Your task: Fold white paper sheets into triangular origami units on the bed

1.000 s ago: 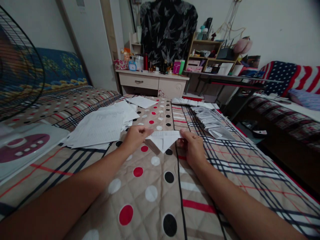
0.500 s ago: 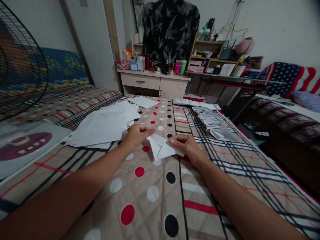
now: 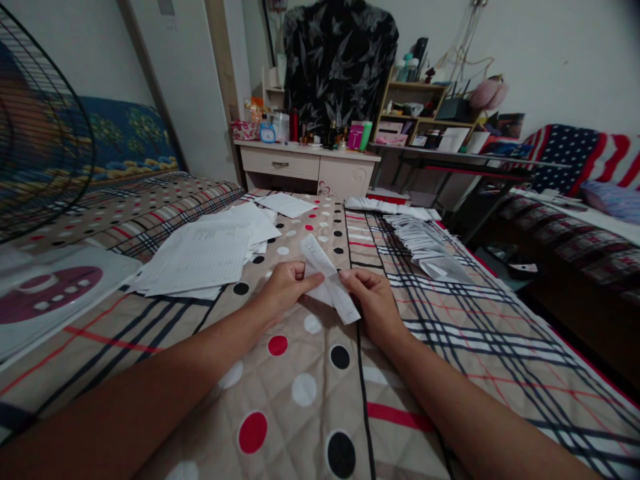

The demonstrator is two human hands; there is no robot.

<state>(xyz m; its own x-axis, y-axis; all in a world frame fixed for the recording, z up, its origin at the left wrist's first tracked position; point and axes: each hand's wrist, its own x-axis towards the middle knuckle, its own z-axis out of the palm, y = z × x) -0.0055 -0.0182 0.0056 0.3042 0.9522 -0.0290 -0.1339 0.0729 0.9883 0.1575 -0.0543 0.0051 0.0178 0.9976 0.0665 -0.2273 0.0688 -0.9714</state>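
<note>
Between my two hands is a folded sheet of paper (image 3: 333,283), white, with faint print on its upper strip. My left hand (image 3: 287,285) pinches its left side between thumb and fingers. On the right edge, my right hand (image 3: 373,297) grips it the same way, fingers closed. One narrow strip slants across the paper from upper left to lower right. The paper is held just above the dotted bedspread (image 3: 280,387). Left of my hands lies a loose stack of printed sheets (image 3: 200,257).
A row of folded papers (image 3: 417,243) lies at the right, with another white bundle (image 3: 390,208) behind it. A single sheet (image 3: 287,205) rests farther back. At the left are a plastic bag (image 3: 60,290) and a fan (image 3: 45,127). A dresser (image 3: 300,163) stands beyond the bed.
The paper has been turned and its folds now form a crossing slanted strip. My left hand has come slightly lower and nearer, and my right hand has shifted its grip a little.
</note>
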